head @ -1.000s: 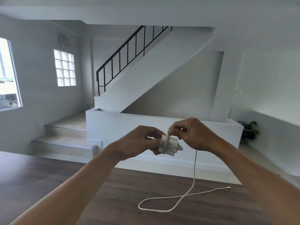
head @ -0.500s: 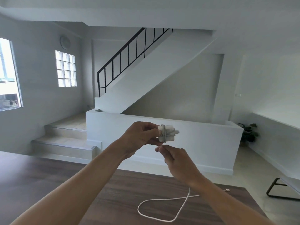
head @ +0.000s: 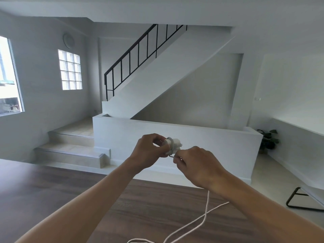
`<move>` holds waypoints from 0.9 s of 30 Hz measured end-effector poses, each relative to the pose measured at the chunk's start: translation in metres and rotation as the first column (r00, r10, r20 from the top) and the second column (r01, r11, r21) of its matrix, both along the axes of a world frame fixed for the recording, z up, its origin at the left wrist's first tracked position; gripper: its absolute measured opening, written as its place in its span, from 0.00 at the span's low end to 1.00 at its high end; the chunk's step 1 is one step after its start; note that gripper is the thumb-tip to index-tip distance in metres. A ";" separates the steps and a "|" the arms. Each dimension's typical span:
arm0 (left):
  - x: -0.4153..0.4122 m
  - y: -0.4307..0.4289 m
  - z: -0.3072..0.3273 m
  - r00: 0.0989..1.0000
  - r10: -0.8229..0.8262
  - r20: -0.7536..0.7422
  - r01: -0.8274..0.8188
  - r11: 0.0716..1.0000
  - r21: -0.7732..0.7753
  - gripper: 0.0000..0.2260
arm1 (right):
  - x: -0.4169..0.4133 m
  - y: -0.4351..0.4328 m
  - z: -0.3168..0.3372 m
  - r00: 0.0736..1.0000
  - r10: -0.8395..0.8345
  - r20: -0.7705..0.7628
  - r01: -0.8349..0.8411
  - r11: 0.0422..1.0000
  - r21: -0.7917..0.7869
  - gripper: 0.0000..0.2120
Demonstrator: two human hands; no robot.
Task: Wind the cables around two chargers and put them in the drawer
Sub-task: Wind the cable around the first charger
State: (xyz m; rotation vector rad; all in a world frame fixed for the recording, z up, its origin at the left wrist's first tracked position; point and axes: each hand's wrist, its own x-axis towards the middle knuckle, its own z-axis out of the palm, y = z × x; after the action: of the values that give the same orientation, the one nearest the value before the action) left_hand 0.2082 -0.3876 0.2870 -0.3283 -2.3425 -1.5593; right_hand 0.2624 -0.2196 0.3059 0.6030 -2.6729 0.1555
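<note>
A white charger (head: 173, 145) with a few turns of cable around it is held in the air above the dark wooden table (head: 70, 199). My left hand (head: 149, 151) grips its left end. Just to the right and slightly lower, my right hand (head: 196, 165) pinches the white cable (head: 205, 216) right beside the charger. The loose cable hangs below my right wrist and crosses itself on the table near the bottom edge. Neither a second charger nor a drawer is in view.
Beyond the table's far edge is a low white wall (head: 192, 137) with steps (head: 70, 151) on the left and a staircase above. A black metal chair leg (head: 298, 200) stands at the right, and a potted plant (head: 268, 139) sits further back.
My right hand went from above the charger to below it, then up to its right side, carrying the cable around. The slack on the table has shifted toward me.
</note>
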 end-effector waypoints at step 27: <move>0.013 -0.015 0.003 0.896 -0.438 0.070 0.439 0.898 -0.005 0.07 | -0.049 0.023 0.018 0.967 0.242 0.076 -0.179 0.866 -0.467 0.12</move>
State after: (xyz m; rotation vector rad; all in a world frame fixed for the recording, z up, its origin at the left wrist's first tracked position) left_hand 0.2214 -0.4025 0.2899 -0.8772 -2.4537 -1.7597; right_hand 0.2139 -0.1971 0.3241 0.7433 -2.5455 0.8901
